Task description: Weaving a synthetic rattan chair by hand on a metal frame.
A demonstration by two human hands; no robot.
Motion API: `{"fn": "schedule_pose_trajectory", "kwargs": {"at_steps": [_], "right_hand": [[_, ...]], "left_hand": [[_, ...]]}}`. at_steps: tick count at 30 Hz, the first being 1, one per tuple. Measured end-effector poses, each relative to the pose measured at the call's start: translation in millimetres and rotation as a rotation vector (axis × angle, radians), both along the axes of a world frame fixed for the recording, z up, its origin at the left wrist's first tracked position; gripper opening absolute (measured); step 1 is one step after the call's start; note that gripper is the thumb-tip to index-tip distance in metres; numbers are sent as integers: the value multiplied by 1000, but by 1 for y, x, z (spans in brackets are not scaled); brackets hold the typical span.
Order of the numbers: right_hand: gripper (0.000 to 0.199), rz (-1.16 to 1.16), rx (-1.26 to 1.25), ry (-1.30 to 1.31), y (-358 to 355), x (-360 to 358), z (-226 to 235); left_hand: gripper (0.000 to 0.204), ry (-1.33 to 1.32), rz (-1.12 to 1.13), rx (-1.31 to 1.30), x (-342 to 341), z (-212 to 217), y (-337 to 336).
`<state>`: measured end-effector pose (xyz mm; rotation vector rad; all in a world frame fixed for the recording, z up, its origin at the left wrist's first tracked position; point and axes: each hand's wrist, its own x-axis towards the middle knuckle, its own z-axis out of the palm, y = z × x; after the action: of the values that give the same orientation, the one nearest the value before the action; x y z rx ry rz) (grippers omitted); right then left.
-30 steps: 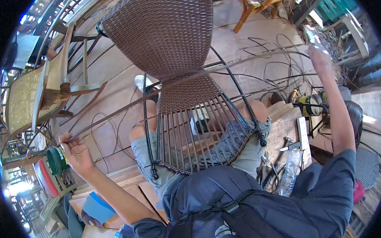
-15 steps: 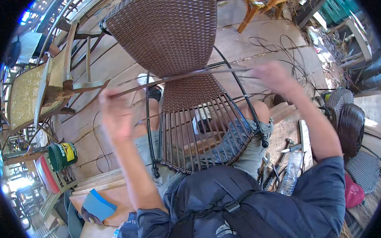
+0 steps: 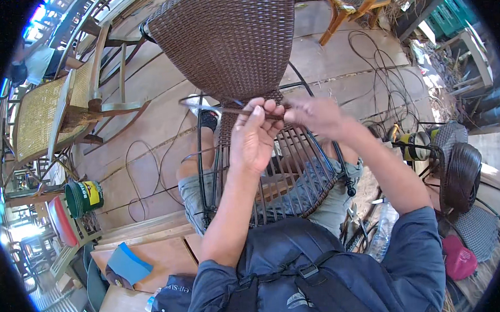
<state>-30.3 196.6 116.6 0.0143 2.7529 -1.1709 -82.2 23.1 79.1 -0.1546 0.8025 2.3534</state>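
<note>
A brown wicker chair stands between my legs, its back tightly woven and its seat only partly woven. Bare parallel strands span the near part of the seat inside a black metal frame. Above the seat, my left hand pinches a thin brown weaving strand, which loops out to the left. My right hand meets it at the fingertips, closed around the same strand; motion blurs these fingers a little. Both hands partly cover the woven edge of the seat.
Pliers and a clear plastic bottle lie by my right thigh. Loose strands coil on the floor. A cane-seated wooden chair and a dark green bucket stand left. A coiled brown bundle sits right.
My hands have come together over the seat from wide apart, where the strand was stretched between them. The strand now bends into a loop on the left.
</note>
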Motion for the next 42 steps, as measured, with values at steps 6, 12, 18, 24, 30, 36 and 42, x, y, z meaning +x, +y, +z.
{"fn": "schedule_pose_trajectory", "kwargs": {"at_steps": [6,12,18,24,30,36,42], "right_hand": [[22,-180,572,-53,165,73,-56],[21,-278,918,-182,209,100,-73],[21,-119,-174,16,8,43,-58],[23,-49,128,-390,62,56,-53],[21,-68,96,-276,43,67,-60],[19,-13,197,-128,2,83,-53],[20,-158,-69,-135,-6,102,-74]], "left_hand": [[14,312,384,-329,-81,2,-144],[16,98,57,-151,-47,-48,-130],[13,-24,-110,-121,37,-33,20],[16,402,-47,-452,2,-17,-6],[19,504,-185,-612,38,-37,14],[20,360,-305,-504,72,-55,13],[23,1115,-294,-1071,75,-70,12]]}}
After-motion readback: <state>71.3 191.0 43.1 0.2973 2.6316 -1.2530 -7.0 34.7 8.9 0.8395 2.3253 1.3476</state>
